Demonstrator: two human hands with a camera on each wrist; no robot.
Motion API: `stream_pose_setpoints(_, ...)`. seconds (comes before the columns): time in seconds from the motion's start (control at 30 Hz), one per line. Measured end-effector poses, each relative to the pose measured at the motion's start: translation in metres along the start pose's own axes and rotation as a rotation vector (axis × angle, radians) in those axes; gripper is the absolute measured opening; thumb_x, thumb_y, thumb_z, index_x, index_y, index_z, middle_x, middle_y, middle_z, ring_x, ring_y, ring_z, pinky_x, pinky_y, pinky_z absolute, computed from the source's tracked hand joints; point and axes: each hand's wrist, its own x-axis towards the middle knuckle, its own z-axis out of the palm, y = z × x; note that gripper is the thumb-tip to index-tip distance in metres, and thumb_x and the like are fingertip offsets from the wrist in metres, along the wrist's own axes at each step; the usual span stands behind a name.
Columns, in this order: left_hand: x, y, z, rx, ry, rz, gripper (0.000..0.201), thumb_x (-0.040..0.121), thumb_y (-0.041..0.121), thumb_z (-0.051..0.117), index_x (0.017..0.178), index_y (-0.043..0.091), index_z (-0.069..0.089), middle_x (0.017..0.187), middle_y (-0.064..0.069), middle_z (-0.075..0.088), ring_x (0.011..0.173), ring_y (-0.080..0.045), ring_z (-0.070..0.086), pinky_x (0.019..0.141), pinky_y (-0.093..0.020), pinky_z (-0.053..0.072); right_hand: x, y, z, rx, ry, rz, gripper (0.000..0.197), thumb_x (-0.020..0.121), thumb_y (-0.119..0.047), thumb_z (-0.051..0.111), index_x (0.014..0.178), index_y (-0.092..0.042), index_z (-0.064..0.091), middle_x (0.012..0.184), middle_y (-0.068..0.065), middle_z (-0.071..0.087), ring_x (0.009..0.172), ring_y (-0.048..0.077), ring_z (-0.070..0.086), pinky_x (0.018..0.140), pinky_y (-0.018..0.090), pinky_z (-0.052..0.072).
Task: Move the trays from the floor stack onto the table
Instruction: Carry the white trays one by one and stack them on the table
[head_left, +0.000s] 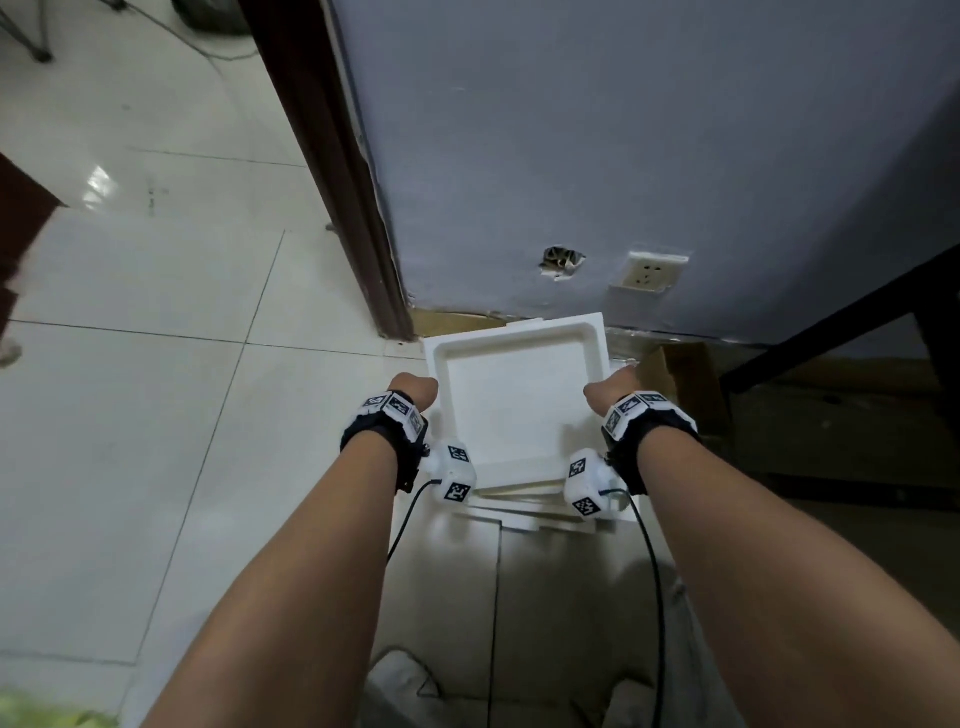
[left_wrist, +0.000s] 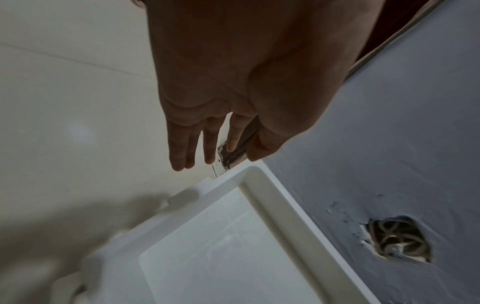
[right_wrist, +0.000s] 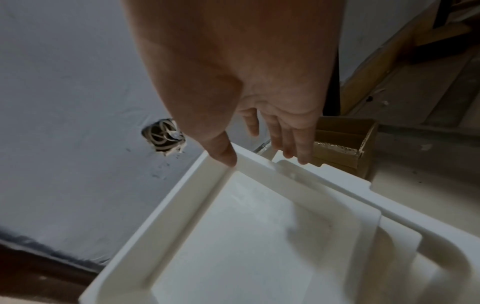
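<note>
A stack of white trays sits on the floor against the grey wall. The top tray (head_left: 511, 332) lies skewed on the lower trays (head_left: 524, 514). My left hand (head_left: 413, 389) hangs just off its left edge. In the left wrist view the left hand (left_wrist: 210, 144) has straight fingers pointing down beside the top tray's rim (left_wrist: 275, 197), holding nothing. My right hand (head_left: 610, 387) is at the right edge. In the right wrist view the right hand (right_wrist: 275, 127) is spread, thumb over the top tray's rim (right_wrist: 182, 195), fingers past the edge above a lower tray (right_wrist: 405, 211). Whether the thumb touches is unclear.
A wall socket (head_left: 652, 273) and a hole with wires (head_left: 561, 260) are just behind the stack. A brown door frame (head_left: 363, 208) stands to the left. To the right are a cardboard box (head_left: 685, 374) and a black table frame (head_left: 831, 322). My shoes (head_left: 400, 680) stand near the stack.
</note>
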Motion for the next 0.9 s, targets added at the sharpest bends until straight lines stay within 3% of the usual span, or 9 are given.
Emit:
stream_pose_setpoints(0.17,0.036,-0.009,0.02,0.032,-0.011,0.025,0.042,0.095,0.017,0.047,0.131,-0.004,0.052,0.135,-0.021,0.055,0.122,-0.036,0.057,0.105,-0.041,0.048,0.063,0.018,0.035,0.031,0.04,-0.028,0.058,0.079,-0.018,0.058,0.132,-0.004,0.039,0.125,0.018,0.06,0.111,0.036,0.061,0.096,0.045,0.05)
stream_pose_setpoints(0.3,0.058,-0.02,0.036,0.044,-0.029,0.031,0.042,0.096,0.017,0.047,0.132,-0.004,0.05,0.135,-0.021,0.055,0.123,-0.037,0.057,0.102,-0.042,0.047,0.067,0.021,0.045,0.028,0.059,-0.029,0.055,0.087,-0.014,0.056,0.136,0.0,0.036,0.123,0.018,0.059,0.112,0.035,0.06,0.09,0.036,0.048)
stream_pose_setpoints(0.43,0.063,-0.024,0.038,0.02,-0.026,0.075,0.042,0.094,0.015,0.049,0.131,-0.004,0.051,0.132,-0.021,0.057,0.121,-0.039,0.058,0.104,-0.047,0.049,0.077,0.029,0.047,0.025,0.12,-0.064,0.043,0.087,-0.013,0.052,0.128,-0.003,0.049,0.123,0.02,0.061,0.109,0.037,0.062,0.082,0.033,0.048)
stream_pose_setpoints(0.5,0.055,-0.026,0.033,0.016,0.006,0.089,0.042,0.093,0.012,0.051,0.13,-0.006,0.051,0.131,-0.023,0.058,0.118,-0.039,0.06,0.099,-0.043,0.052,0.07,0.031,0.042,0.019,0.131,-0.082,0.037,0.089,-0.011,0.053,0.124,0.0,0.055,0.123,0.019,0.061,0.112,0.035,0.06,0.081,0.03,0.045)
stream_pose_setpoints(0.57,0.04,-0.025,0.024,0.028,0.056,0.114,0.04,0.092,0.009,0.053,0.127,-0.008,0.053,0.127,-0.024,0.061,0.11,-0.039,0.063,0.084,-0.035,0.052,0.056,0.029,0.032,0.005,0.205,-0.082,0.02,0.09,-0.006,0.055,0.106,0.001,0.063,0.112,0.018,0.066,0.105,0.034,0.065,0.078,0.03,0.048)
stream_pose_setpoints(0.63,0.025,-0.024,0.015,0.04,0.111,0.142,0.029,0.091,0.006,0.054,0.117,-0.007,0.059,0.124,-0.024,0.063,0.1,-0.035,0.064,0.076,-0.031,0.047,0.034,0.025,0.017,-0.036,0.264,-0.089,0.012,0.089,-0.006,0.059,0.095,0.002,0.066,0.102,0.019,0.069,0.097,0.033,0.068,0.069,0.029,0.048)
stream_pose_setpoints(0.7,0.009,-0.021,0.005,0.052,0.169,0.162,0.013,0.091,0.003,0.054,0.102,0.001,0.061,0.122,-0.02,0.064,0.1,-0.032,0.062,0.079,-0.032,0.046,0.022,0.021,0.007,-0.055,0.283,-0.109,0.015,0.09,-0.006,0.059,0.097,0.005,0.066,0.102,0.021,0.068,0.096,0.034,0.068,0.066,0.027,0.043)
stream_pose_setpoints(0.83,-0.01,-0.008,-0.001,0.019,0.243,0.143,0.02,0.09,0.004,0.057,0.078,0.019,0.053,0.08,0.001,0.056,0.097,-0.024,0.057,0.088,-0.032,0.049,0.006,0.015,-0.012,-0.06,0.318,-0.159,0.016,0.09,-0.003,0.059,0.099,0.009,0.065,0.106,0.025,0.067,0.099,0.039,0.066,0.078,0.037,0.056)
stream_pose_setpoints(0.9,-0.009,-0.005,0.004,-0.01,0.225,0.13,0.016,0.091,0.01,0.061,0.107,0.015,0.062,0.106,-0.008,0.066,0.109,-0.03,0.061,0.097,-0.034,0.048,0.011,0.016,-0.017,-0.063,0.321,-0.178,0.017,0.09,-0.002,0.059,0.099,0.01,0.065,0.106,0.026,0.066,0.099,0.04,0.066,0.079,0.038,0.054)
